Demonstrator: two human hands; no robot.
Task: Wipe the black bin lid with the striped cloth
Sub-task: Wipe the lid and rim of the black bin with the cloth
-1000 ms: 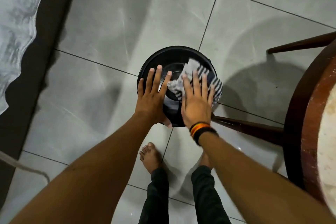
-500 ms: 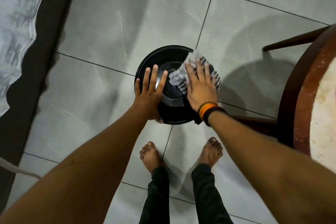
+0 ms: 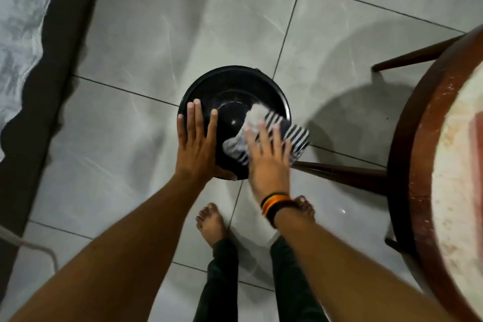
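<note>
The round black bin lid (image 3: 235, 86) sits on its bin on the grey tiled floor, seen from straight above. My left hand (image 3: 196, 146) lies flat on the lid's left rim, fingers together, thumb hooked under the near edge. My right hand (image 3: 266, 154) presses flat on the striped cloth (image 3: 290, 133), which is blue and white with a pale crumpled end. The cloth covers the lid's right side and hangs a little over the right rim. A banded wristband is on my right wrist.
A round dark wooden table (image 3: 418, 165) stands close on the right, one leg (image 3: 339, 172) reaching toward the bin. A dark strip and pale fabric (image 3: 21, 21) run along the left. My bare feet (image 3: 211, 222) stand just behind the bin.
My right hand slid the cloth from the lid's far right side toward me and the near right rim. The left hand shifted slightly along the left rim, fingers now closer together.
</note>
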